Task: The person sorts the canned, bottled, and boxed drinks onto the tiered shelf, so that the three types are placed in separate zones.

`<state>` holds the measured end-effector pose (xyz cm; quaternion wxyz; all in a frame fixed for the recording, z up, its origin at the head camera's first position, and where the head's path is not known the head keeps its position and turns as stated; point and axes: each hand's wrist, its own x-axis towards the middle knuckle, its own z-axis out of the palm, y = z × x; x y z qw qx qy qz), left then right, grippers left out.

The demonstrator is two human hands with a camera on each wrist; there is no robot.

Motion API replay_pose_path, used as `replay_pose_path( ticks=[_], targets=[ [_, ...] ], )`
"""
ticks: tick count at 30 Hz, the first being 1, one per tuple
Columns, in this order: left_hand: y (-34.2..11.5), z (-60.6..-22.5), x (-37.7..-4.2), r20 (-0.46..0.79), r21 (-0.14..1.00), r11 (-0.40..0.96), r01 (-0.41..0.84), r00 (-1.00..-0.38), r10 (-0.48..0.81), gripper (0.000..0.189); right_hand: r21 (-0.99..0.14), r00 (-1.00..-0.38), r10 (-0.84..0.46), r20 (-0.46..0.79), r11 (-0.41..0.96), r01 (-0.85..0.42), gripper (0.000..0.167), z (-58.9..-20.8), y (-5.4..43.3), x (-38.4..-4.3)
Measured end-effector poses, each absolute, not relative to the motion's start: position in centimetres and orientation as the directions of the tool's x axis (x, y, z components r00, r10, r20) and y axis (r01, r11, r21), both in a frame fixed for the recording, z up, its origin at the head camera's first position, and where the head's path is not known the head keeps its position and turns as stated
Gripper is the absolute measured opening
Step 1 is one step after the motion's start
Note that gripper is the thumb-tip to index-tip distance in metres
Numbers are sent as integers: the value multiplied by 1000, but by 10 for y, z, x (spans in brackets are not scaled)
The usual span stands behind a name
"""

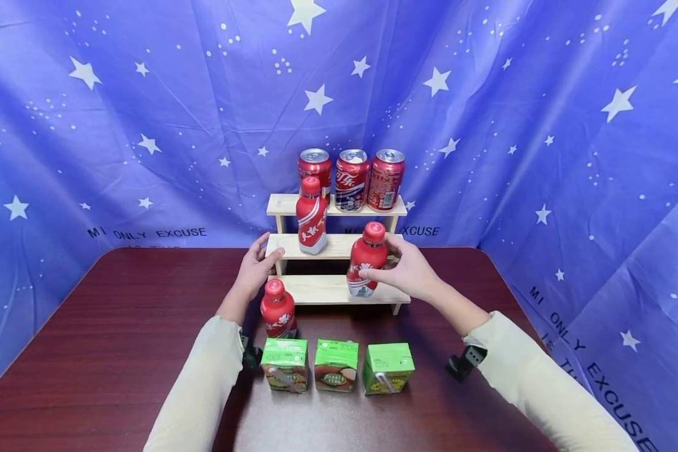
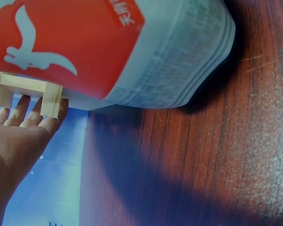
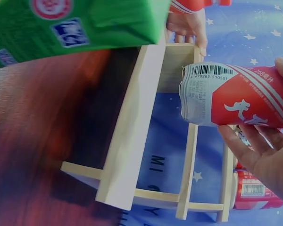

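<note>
My right hand (image 1: 415, 267) grips a red plastic cola bottle (image 1: 367, 254) round its side; in the right wrist view, this bottle (image 3: 236, 96) is held clear of the shelf boards. My left hand (image 1: 255, 269) holds the left end of a three-step wooden display rack (image 1: 339, 290), its thumb on the middle step. The left wrist view shows the fingers (image 2: 19, 113) against the rack's wooden end (image 2: 52, 99). A second red bottle (image 1: 312, 220) stands on the middle step's left part. A third red bottle (image 1: 278, 311) stands on the table beside my left wrist.
Three red cola cans (image 1: 352, 182) line the top step. Three green drink cartons (image 1: 336, 365) with straws stand in a row on the dark red wooden table (image 1: 164, 314), in front of the rack. A blue star-patterned cloth (image 1: 203, 125) hangs behind and beside the table.
</note>
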<state>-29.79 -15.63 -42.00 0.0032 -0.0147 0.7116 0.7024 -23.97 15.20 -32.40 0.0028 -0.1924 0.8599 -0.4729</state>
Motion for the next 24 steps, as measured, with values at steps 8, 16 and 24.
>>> replay_pose_path(
  ticks=[8, 16, 24],
  targets=[
    [-157, -430, -303, -6, 1000, 29, -7, -1000, -30, 67, -811, -936, -302, 180, 493, -315, 70, -311, 144, -255],
    [-157, -428, -303, 0, 1000, 22, -1, -999, -37, 66, -834, -949, -266, 171, 474, -283, 75, -299, 138, -271],
    [-156, -428, -302, 0, 1000, 22, -1, -999, -35, 66, -846, -964, -216, 153, 476, -241, 77, -299, 134, -285]
  ],
)
